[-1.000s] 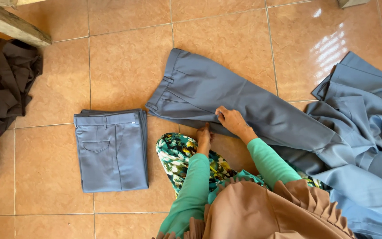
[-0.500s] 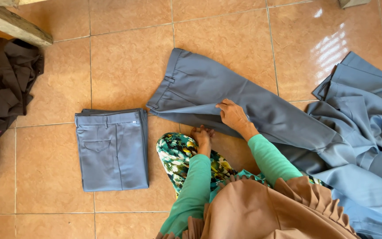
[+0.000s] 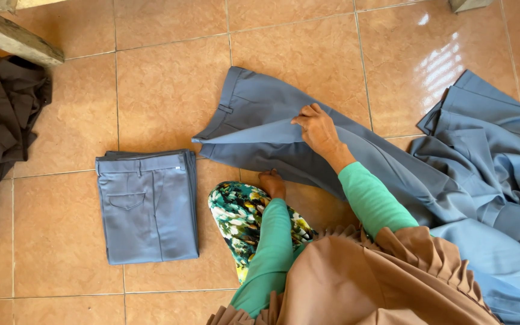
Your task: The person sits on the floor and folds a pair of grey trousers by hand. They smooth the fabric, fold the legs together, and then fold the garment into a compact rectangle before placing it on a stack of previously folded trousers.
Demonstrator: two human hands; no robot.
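A pair of grey-blue trousers [image 3: 254, 111] lies spread on the tiled floor, waistband to the upper left. My right hand [image 3: 317, 129] grips its upper layer and lifts a fold of cloth off the lower layer. My left hand [image 3: 272, 182] sits at the near edge of the same trousers with its fingers curled on the cloth. Both arms wear green sleeves. A floral cloth [image 3: 239, 213] covers my knee just below the left hand.
A folded pair of grey-blue trousers [image 3: 148, 207] lies to the left. A heap of similar grey-blue garments [image 3: 495, 162] is on the right. Dark brown clothing [image 3: 1, 120] is piled at the far left under a wooden beam [image 3: 13, 39].
My right hand has moved up and away from me, pulling the trousers' upper layer with it. The left hand stays at the near edge.
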